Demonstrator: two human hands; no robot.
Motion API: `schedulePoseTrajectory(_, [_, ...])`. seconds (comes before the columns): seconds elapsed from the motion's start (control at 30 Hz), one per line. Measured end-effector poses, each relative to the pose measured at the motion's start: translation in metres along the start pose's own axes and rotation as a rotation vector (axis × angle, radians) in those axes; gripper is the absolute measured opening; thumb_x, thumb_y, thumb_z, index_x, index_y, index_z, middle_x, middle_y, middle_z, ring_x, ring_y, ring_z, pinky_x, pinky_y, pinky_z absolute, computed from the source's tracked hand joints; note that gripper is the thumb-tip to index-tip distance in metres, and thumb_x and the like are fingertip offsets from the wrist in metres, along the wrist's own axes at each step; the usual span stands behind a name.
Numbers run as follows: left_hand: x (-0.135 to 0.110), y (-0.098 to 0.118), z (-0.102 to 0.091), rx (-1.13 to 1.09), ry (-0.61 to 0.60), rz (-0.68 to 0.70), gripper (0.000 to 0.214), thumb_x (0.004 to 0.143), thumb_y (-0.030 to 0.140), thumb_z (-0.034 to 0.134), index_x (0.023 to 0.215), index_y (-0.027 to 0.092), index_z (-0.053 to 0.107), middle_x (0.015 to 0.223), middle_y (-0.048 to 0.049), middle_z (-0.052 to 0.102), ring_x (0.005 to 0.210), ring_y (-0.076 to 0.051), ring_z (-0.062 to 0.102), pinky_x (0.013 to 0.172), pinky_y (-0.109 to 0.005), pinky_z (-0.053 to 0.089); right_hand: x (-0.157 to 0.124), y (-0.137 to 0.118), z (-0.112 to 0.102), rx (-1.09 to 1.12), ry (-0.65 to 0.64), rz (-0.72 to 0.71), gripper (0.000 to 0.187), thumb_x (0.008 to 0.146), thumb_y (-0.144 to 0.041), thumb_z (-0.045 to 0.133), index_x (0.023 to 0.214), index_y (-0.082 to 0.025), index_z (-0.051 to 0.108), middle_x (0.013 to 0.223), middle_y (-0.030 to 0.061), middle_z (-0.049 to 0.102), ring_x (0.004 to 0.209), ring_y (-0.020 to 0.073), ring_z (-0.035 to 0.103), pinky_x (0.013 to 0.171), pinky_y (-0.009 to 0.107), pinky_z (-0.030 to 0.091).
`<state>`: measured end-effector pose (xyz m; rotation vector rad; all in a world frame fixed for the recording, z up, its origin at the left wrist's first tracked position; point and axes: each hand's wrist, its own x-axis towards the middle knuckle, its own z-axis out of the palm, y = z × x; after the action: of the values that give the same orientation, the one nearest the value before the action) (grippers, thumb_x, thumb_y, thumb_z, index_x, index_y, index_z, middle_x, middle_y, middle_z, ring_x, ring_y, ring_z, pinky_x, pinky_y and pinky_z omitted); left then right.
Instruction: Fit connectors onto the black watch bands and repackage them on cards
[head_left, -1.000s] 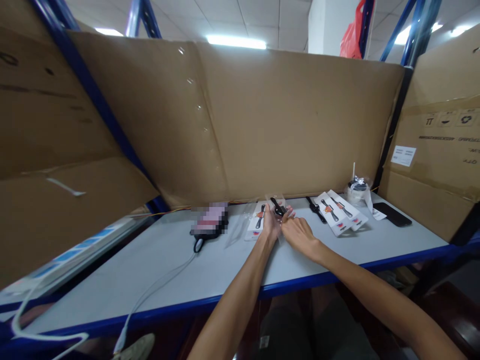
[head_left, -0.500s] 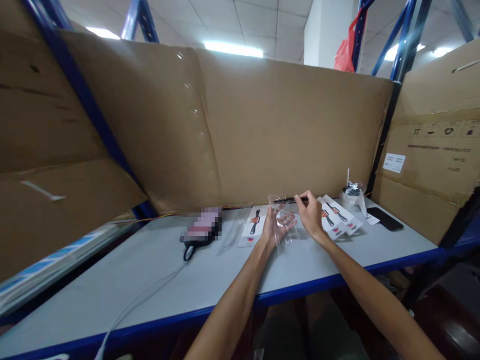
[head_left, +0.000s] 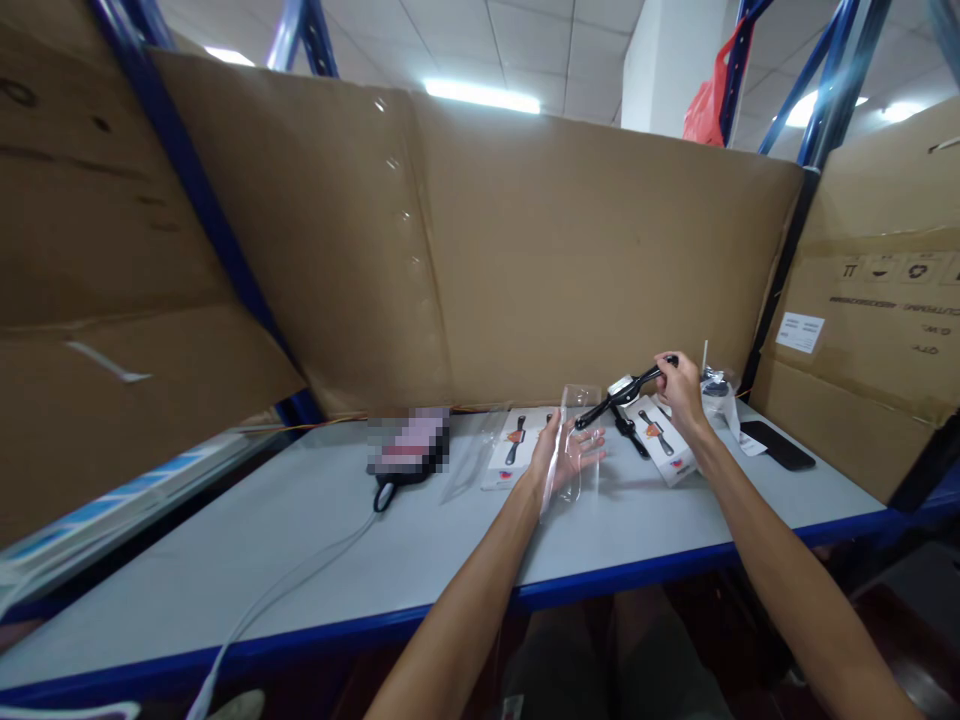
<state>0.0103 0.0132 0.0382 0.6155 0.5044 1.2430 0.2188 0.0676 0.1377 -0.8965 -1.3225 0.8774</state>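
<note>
My right hand (head_left: 681, 390) is closed on one handle end of a black spokeshave (head_left: 643, 382) with a pale metal middle part. Its other handle end slants down to the left, in front of or against a clear plastic blister tray (head_left: 581, 397); I cannot tell whether they touch. That tray rests against my left hand (head_left: 549, 455), held by the thumb side, and the spread fingers show through the plastic. Below the held tool, a second black spokeshave (head_left: 630, 432) lies beside a white printed box (head_left: 660, 440). White printed cards or boxes (head_left: 504, 455) lie behind my left hand.
A dark device with a blurred screen (head_left: 409, 450) and a white cable (head_left: 300, 568) are on the left. To the right are a black phone (head_left: 778, 445) and a plastic-wrapped cup (head_left: 718, 395). Cardboard walls (head_left: 600, 260) surround the grey table (head_left: 315, 580).
My right hand has moved right and up with the spokeshave, away from the left hand. The second spokeshave has come into view beside the white box. My left hand still holds the clear tray.
</note>
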Motion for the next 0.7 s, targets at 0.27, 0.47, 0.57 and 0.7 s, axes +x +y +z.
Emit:
schedulePoseTrajectory(0.27, [0.001,0.0,-0.002,0.057,0.009,-0.13,0.055,0.102,0.056,0.037,0.133,0.016,0.058,0.096,-0.0165,0.074,0.077,-0.028,0.075,0.071,-0.047,0.063,-0.022,0.028,0.047,-0.262,-0.443,0.201,0.015,0.095,-0.027,0.055,0.083,-0.018,0.056,0.048,-0.0101,0.04,0.037,0.0057,0.027,0.039,0.018,0.018])
schedulePoseTrajectory(0.47, [0.002,-0.004,-0.004,0.032,0.104,-0.152,0.061,0.1,0.062,0.035,0.133,0.016,0.058,0.097,-0.0173,0.074,0.079,-0.028,0.075,0.07,-0.044,0.064,-0.01,0.051,0.069,-0.545,-0.448,0.211,0.022,0.101,-0.034,0.061,0.096,-0.013,0.064,0.077,-0.0017,0.063,0.059,0.0091,0.056,0.054,0.022,0.048])
schedulePoseTrajectory(0.57, [0.002,-0.005,-0.002,0.015,0.1,-0.151,0.058,0.101,0.059,0.037,0.134,0.016,0.059,0.099,-0.0173,0.075,0.081,-0.027,0.075,0.073,-0.045,0.064,-0.008,0.055,0.074,-0.662,-0.433,0.175,0.022,0.098,-0.034,0.065,0.097,-0.012,0.068,0.087,0.0023,0.068,0.075,0.0141,0.065,0.072,0.03,0.056])
schedulePoseTrajectory(0.7, [0.002,-0.003,-0.001,-0.021,0.12,-0.145,0.055,0.103,0.053,0.035,0.134,0.014,0.058,0.1,-0.0178,0.075,0.081,-0.027,0.075,0.074,-0.046,0.064,-0.017,0.056,0.082,-0.738,-0.32,0.072,0.008,0.091,-0.014,0.066,0.096,-0.01,0.071,0.07,0.0012,0.068,0.078,0.0159,0.065,0.078,0.026,0.046])
